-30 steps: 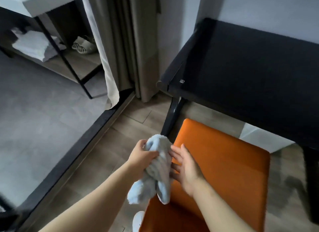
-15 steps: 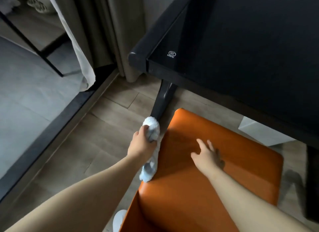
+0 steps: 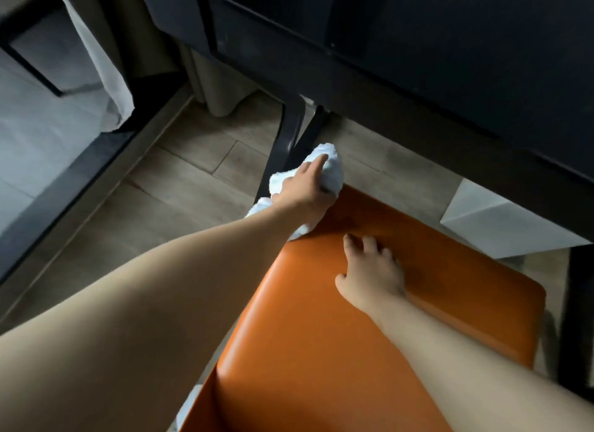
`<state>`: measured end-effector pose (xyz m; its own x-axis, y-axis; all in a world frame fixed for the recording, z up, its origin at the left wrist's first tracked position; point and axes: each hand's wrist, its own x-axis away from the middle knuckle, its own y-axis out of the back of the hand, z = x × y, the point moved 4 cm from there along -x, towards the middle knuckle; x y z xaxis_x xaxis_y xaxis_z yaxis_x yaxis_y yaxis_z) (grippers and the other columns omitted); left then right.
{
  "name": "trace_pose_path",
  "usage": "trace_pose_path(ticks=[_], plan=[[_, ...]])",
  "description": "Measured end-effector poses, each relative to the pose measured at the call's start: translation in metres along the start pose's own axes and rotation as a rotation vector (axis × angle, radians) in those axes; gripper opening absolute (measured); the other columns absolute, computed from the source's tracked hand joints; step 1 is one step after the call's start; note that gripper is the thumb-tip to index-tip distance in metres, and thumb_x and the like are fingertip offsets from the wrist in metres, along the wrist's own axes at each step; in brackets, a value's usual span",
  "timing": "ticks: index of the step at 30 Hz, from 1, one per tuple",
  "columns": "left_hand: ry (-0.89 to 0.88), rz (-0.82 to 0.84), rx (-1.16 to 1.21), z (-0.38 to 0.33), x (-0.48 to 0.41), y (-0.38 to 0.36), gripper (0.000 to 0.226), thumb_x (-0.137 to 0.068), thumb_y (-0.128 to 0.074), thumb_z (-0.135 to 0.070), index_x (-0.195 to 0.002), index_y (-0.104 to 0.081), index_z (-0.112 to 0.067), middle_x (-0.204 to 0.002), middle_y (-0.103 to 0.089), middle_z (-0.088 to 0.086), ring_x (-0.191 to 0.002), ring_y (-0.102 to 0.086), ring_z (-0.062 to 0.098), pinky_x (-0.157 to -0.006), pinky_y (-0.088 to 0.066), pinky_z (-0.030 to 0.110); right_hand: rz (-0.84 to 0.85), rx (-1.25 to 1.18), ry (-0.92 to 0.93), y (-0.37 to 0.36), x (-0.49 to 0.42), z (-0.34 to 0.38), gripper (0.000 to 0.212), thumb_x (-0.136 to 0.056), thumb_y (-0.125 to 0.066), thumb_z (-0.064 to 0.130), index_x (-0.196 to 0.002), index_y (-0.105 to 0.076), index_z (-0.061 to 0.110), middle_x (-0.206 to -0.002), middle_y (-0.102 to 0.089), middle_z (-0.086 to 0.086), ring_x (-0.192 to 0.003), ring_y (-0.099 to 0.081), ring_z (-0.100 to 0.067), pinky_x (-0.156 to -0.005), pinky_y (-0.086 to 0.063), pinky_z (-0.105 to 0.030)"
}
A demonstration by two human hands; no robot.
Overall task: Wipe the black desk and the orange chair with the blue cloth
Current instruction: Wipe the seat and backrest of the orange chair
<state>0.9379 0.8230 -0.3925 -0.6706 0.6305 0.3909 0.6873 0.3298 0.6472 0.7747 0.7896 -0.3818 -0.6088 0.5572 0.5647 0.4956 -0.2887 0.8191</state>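
The orange chair seat (image 3: pixel 369 351) fills the lower middle of the head view. My left hand (image 3: pixel 305 192) holds the bunched pale blue cloth (image 3: pixel 332 164) against the seat's far left corner, the index finger stretched over the cloth. My right hand (image 3: pixel 373 271) rests on the seat with fingers spread, a little behind and to the right of the cloth. The black desk (image 3: pixel 450 45) spans the top, its front edge hanging over the far side of the chair.
A black desk leg (image 3: pixel 283 142) stands just beyond the cloth. A beige curtain (image 3: pixel 212 87) hangs at the back left, beside a dark floor track (image 3: pixel 80 180) and wood floor (image 3: pixel 180 187). A white box (image 3: pixel 501 222) sits under the desk at right.
The view has closed in on the chair. My left hand has pushed the cloth forward to the seat's far left corner. My right hand stays flat on the seat.
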Motion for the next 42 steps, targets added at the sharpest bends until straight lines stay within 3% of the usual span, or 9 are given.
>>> trace_pose_path(ticks=[4,7,12,19,26,30,35,40,42], plan=[[0.043,0.088,-0.101,0.023,-0.009,-0.013,0.061,-0.089,-0.05,-0.035,-0.145,-0.026,-0.03,-0.15,-0.032,0.001,-0.13,-0.038,0.033,-0.103,-0.037,0.039,0.033,-0.007,-0.018,-0.005,-0.002,0.007,0.073,-0.09,-0.049,0.043,-0.15,-0.011,0.024,-0.142,-0.022,-0.01,-0.126,-0.037,-0.038,-0.083,-0.047,-0.037],[0.178,0.119,-0.021,0.074,0.043,-0.018,0.051,-0.092,-0.05,-0.031,-0.14,-0.036,-0.02,-0.132,-0.053,0.013,-0.114,-0.053,0.032,-0.083,-0.041,0.031,0.056,0.002,-0.023,-0.005,-0.004,0.009,0.075,-0.091,-0.048,0.043,-0.15,-0.009,0.021,-0.144,-0.02,-0.012,-0.131,-0.032,-0.043,-0.082,-0.047,-0.037],[0.356,0.283,-0.001,0.155,0.175,-0.021,0.031,-0.09,-0.056,-0.029,-0.119,-0.05,-0.019,-0.105,-0.062,-0.001,-0.1,-0.058,0.018,-0.065,-0.03,0.02,0.032,0.048,-0.029,-0.007,-0.002,0.014,0.075,-0.092,-0.044,0.045,-0.151,-0.005,0.018,-0.152,-0.012,-0.015,-0.137,-0.023,-0.047,-0.084,-0.05,-0.038],[0.057,0.03,-0.019,0.071,0.063,-0.025,0.053,-0.095,-0.046,-0.032,-0.145,-0.03,-0.027,-0.147,-0.037,-0.005,-0.128,-0.039,0.03,-0.1,-0.036,0.035,0.058,0.016,-0.06,-0.012,0.001,0.011,0.076,-0.09,-0.049,0.032,-0.15,-0.003,0.023,-0.153,-0.006,-0.013,-0.138,-0.019,-0.044,-0.088,-0.045,-0.037],[0.262,0.19,-0.164,0.171,0.185,-0.012,0.049,-0.09,-0.053,-0.021,-0.138,-0.044,-0.025,-0.137,-0.052,0.005,-0.124,-0.049,0.022,-0.09,-0.038,0.023,0.013,-0.071,-0.041,-0.009,0.002,-0.001,0.064,-0.094,-0.04,0.033,-0.15,-0.008,0.031,-0.155,-0.009,-0.005,-0.131,-0.036,-0.035,-0.07,-0.042,-0.031],[0.297,-0.072,-0.132,0.167,0.197,0.025,0.048,-0.087,-0.057,-0.024,-0.134,-0.047,-0.023,-0.123,-0.06,0.008,-0.11,-0.056,0.027,-0.077,-0.04,0.029,-0.043,-0.547,-0.076,-0.014,0.021,-0.02,0.055,-0.095,-0.044,0.022,-0.146,-0.027,0.035,-0.156,-0.016,0.009,-0.135,-0.033,-0.022,-0.087,-0.045,-0.032],[-0.021,-0.273,-0.104,0.07,0.172,0.028,0.048,-0.088,-0.059,-0.026,-0.134,-0.046,-0.019,-0.13,-0.051,0.009,-0.111,-0.052,0.031,-0.075,-0.044,0.034,-0.381,-0.914,-0.227,-0.024,0.071,-0.037,0.046,-0.088,-0.054,0.005,-0.131,-0.053,0.021,-0.137,-0.05,-0.004,-0.125,-0.045,-0.023,-0.101,-0.041,-0.038],[-0.551,-0.002,-0.481,0.003,0.195,-0.056,0.044,-0.07,-0.072,-0.032,-0.112,-0.063,-0.038,-0.118,-0.062,-0.002,-0.082,-0.062,0.03,-0.056,-0.051,0.032,-0.409,-0.986,-0.427,-0.044,0.092,-0.048,0.046,-0.084,-0.055,-0.001,-0.128,-0.055,0.011,-0.132,-0.052,-0.016,-0.124,-0.044,-0.033,-0.102,-0.034,-0.038],[-0.465,0.015,-0.656,0.031,0.203,-0.06,0.046,-0.064,-0.075,-0.033,-0.108,-0.065,-0.045,-0.12,-0.061,-0.008,-0.083,-0.061,0.025,-0.056,-0.046,0.028,-0.329,-0.918,-0.39,-0.052,0.097,-0.046,0.047,-0.085,-0.057,0.003,-0.131,-0.052,0.014,-0.136,-0.049,-0.012,-0.127,-0.041,-0.029,-0.104,-0.033,-0.038]])
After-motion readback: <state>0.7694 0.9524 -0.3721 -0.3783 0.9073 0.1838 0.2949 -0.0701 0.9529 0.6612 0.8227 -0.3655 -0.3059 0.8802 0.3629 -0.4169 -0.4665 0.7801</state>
